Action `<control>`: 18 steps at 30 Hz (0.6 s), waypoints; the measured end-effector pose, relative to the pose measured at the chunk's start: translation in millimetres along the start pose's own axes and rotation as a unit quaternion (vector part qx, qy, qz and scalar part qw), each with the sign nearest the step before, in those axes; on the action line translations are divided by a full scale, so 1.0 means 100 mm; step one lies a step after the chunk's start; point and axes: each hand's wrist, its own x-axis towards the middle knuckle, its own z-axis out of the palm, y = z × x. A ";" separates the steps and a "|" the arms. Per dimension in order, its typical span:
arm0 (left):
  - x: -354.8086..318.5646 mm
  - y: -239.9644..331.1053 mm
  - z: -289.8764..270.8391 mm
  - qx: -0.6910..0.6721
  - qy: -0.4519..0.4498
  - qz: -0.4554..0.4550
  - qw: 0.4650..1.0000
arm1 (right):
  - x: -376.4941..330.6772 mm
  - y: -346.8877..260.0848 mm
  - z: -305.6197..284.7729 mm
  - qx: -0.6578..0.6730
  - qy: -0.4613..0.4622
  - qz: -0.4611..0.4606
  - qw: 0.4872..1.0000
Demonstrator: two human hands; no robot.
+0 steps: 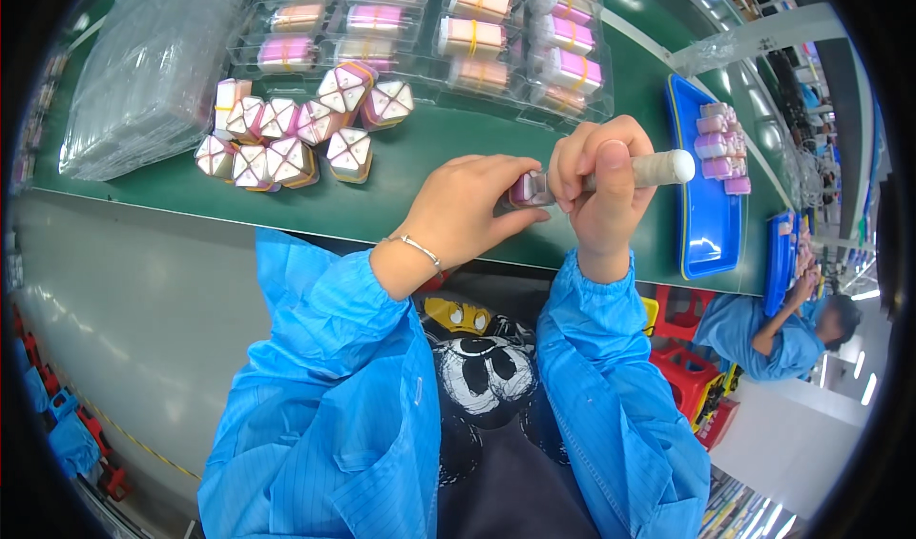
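A person in loose blue sleeves works at a green table [458,136], seen from above. The left hand [460,205] grips a small pink-and-white block [523,191] between thumb and fingers, near the table's front edge at the centre. The right hand [605,184] is closed around a stick-like tool [658,169] with a pale wrapped shaft and a rounded white end that points right. The right fingers cover the tool's middle, and its other end lies toward the block; whether the two touch is unclear.

To the left of the hands, a loose huddle of similar blocks [277,151] sits on the table, several showing crossed lines on their ends. Beyond, at the far left, rises a bulky stack of clear plastic trays [157,72]. Across the back, more clear trays hold rows of pink, peach and white bundles [474,35] with yellow bands around them.

Just to the right of the tool's white end, a blue tray [701,245] takes up that side of the table, with pinkish pieces [722,148] grouped along its right side. Farther right is a second blue tray [780,264], where a co-worker in blue [768,341] has a hand near pink pieces. Red stools [683,375] stand below the table.
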 end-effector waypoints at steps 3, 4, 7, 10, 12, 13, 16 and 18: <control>-0.03 0.01 -0.02 0.002 -0.021 0.000 1.000 | 0.01 -0.01 -0.01 -0.008 -0.001 0.010 1.000; -0.04 0.00 -0.02 -0.014 -0.008 -0.004 1.000 | 0.02 0.00 -0.01 -0.008 0.003 0.014 1.000; -0.06 -0.02 -0.03 -0.052 0.013 -0.014 0.998 | 0.04 0.00 -0.02 0.009 0.018 0.014 1.000; -0.05 -0.02 -0.05 -0.057 -0.002 -0.015 0.998 | 0.02 0.01 -0.01 0.002 0.016 0.010 1.000; -0.05 0.01 -0.07 -0.039 -0.004 -0.012 0.999 | 0.02 0.01 0.00 -0.008 -0.002 0.007 1.000; -0.05 0.01 -0.08 -0.043 -0.001 -0.010 0.999 | 0.01 0.00 0.01 -0.013 -0.015 0.003 1.000; -0.06 0.01 -0.08 -0.058 -0.004 -0.014 0.998 | -0.01 0.01 0.00 -0.007 -0.018 0.011 1.000; -0.06 0.03 -0.10 -0.072 -0.016 -0.024 0.997 | -0.01 0.01 -0.01 0.000 -0.008 0.013 1.000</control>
